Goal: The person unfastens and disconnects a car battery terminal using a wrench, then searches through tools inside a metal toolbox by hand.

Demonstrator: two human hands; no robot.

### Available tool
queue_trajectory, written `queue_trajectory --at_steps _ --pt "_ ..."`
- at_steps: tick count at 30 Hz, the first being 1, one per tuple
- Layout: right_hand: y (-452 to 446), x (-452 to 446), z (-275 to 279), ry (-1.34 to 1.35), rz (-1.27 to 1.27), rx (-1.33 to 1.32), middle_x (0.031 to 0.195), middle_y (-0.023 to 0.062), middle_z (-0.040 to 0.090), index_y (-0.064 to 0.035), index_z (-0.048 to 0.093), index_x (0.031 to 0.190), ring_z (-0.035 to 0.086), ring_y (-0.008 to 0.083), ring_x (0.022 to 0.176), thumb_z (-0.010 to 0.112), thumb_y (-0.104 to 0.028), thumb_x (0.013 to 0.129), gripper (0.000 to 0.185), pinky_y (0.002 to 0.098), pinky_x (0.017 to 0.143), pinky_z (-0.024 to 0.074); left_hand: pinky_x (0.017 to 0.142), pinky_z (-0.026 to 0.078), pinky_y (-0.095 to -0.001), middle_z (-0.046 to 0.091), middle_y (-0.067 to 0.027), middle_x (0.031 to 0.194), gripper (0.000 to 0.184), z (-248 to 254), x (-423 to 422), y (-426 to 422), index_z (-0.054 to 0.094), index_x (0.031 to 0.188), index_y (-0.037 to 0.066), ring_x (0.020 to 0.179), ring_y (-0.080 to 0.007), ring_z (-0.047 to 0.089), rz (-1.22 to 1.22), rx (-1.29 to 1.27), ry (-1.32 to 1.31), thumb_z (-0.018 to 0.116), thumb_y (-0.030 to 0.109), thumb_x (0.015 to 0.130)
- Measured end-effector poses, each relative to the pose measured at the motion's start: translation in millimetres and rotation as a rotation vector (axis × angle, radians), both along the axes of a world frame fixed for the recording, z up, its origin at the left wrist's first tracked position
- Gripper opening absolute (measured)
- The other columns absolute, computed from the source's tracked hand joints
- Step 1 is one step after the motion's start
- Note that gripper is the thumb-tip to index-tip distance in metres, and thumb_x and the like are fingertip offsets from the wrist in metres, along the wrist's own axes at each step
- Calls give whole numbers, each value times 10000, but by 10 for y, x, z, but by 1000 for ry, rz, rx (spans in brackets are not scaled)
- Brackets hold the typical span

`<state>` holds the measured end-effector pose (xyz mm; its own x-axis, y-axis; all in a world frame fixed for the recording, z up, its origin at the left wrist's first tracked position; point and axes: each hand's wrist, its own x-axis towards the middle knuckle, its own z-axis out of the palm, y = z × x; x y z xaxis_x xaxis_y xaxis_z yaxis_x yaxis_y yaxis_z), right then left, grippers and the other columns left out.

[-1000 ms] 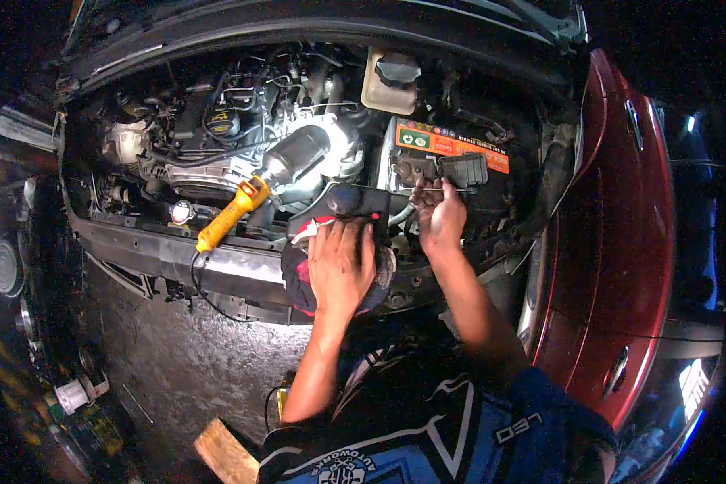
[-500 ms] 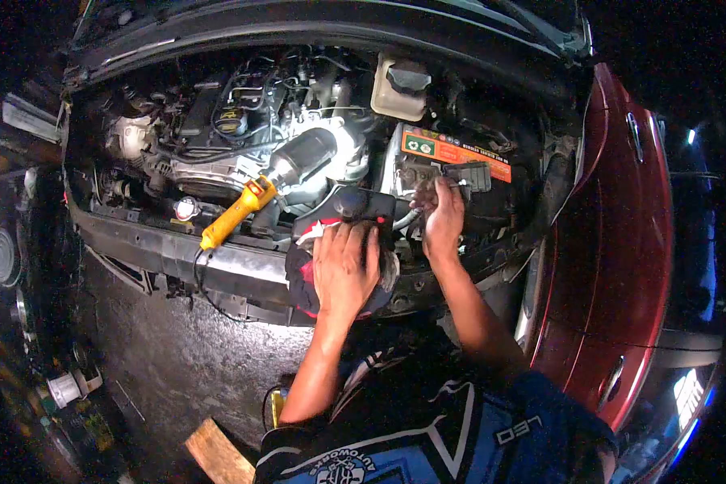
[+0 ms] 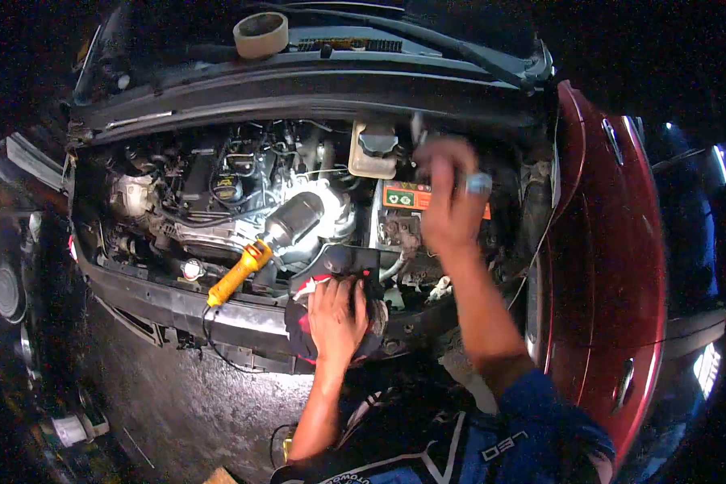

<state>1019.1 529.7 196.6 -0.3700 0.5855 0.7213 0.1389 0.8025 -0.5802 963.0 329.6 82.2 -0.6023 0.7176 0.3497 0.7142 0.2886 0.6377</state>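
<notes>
My left hand [image 3: 337, 319] rests on a black and red fabric item [image 3: 302, 335], perhaps a cap, at the front edge of the engine bay. Its fingers lie over the top, apart from one another. Smeared by motion, my right hand [image 3: 453, 189] is raised above the car battery [image 3: 403, 198] with its orange label. A blurred greyish thing [image 3: 418, 129] shows by its fingertips, and a pale bluish patch [image 3: 478, 183] at its side; I cannot make out either. The hand and forearm hide part of the battery.
A lit work lamp [image 3: 246, 270] with a yellow handle lies across the engine [image 3: 226, 173], its cord hanging over the front. Behind the battery stands a fluid reservoir [image 3: 371, 165] with a dark cap. A roll of tape [image 3: 260, 35] sits near the windscreen. A red car door [image 3: 605, 266] is at right.
My right hand has lifted from the battery's front terminal area and moved away from me, toward the windscreen. My left hand stays on the black and red item. The view has tilted up.
</notes>
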Motion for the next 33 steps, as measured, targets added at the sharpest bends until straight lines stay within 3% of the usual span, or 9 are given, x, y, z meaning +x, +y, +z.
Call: queue_trajectory --at_steps 2,8,14,17,21,24,25,28,33 --pt "511 -274 399 -220 -197 555 1119 190 640 -45 670 1082 627 376 1052 512 -119 928 233 460 917 521 812 459 -449 670 -152 964 166 -43 7 5 687 1001 11 921 -358 599 10 -2 52 646 145 911" --pt "1826 -1389 650 -563 -168 690 1004 218 703 -64 654 1190 679 436 920 534 -180 957 287 481 838 555 746 447 -433 660 -136 908 146 -86 17 5 690 983 28 862 -331 591 33 55 148 640 153 924" --pt "2225 -1735 476 -706 -90 458 1087 213 706 -31 676 1154 675 379 1042 459 -218 948 353 507 885 538 786 464 -463 655 -169 919 165 -195 -16 31 679 981 17 872 -368 594 53 119 257 622 167 941" --pt "1793 -1253 632 -628 -43 250 1448 245 494 -54 546 1381 516 442 1264 538 -132 898 489 517 1042 446 835 476 -471 662 -182 936 170 -116 16 15 680 983 10 901 -389 605 49 55 59 616 163 944" --pt "774 -121 465 -158 -76 108 1079 236 693 -6 657 1199 676 367 959 600 -346 982 407 416 869 521 884 475 -476 664 -201 958 173 -91 32 17 679 1003 2 924 -402 615 44 73 16 617 153 946" --pt "311 664 -283 -327 84 -512 1085 214 703 -26 683 1159 683 339 985 592 -397 975 424 435 871 515 866 479 -483 662 -204 968 189 -69 -3 48 672 1018 -9 910 -415 615 52 102 52 619 159 949" --pt "60 827 -536 -455 -18 -504 932 96 715 -8 686 1069 649 155 813 588 -283 997 301 336 764 519 870 488 -479 662 -210 960 211 117 -19 106 664 1031 -24 915 -425 619 3 141 -156 621 169 956" --pt "-237 1082 -1032 -829 202 -721 989 210 715 12 666 1042 675 424 927 604 -347 976 370 485 819 511 861 499 -464 670 -231 980 249 407 -187 485 666 1058 -25 959 -424 631 -141 111 -196 617 202 968" --pt "-398 1017 -1257 -960 -38 -652 1000 299 678 70 609 1107 635 491 967 571 -388 982 477 550 865 495 858 512 -492 676 -277 1066 380 -258 -692 1676 685 1064 -43 993 -445 648 -369 -183 14 647 313 939"
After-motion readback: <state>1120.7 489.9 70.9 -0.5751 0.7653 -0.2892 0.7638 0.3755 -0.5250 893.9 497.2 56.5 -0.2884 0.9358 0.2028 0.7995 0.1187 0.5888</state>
